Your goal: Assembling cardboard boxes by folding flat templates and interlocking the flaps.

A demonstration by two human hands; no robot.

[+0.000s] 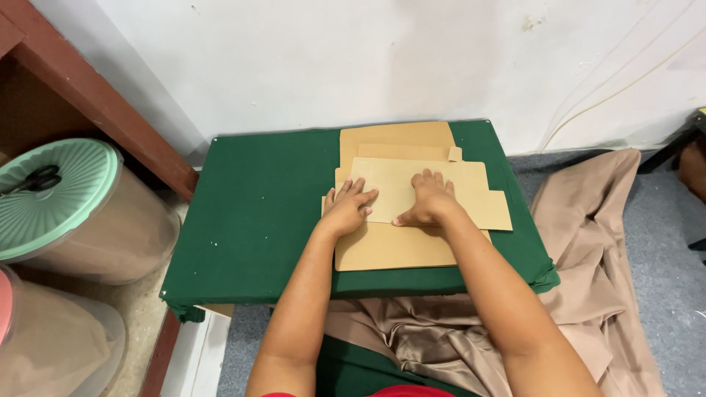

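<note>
While both hands press flat, fingers spread and gripping nothing, the left hand [347, 209] and right hand [429, 202] rest on the cardboard sheet [412, 192] atop the green desk [257, 213]. It looks light, stiff and bendy; hold its edges.

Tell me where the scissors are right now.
In the head view, the black-handled scissors lie at the far left on the mint-green lid of a clear round container, well left of the green-covered table and both hands.
</note>
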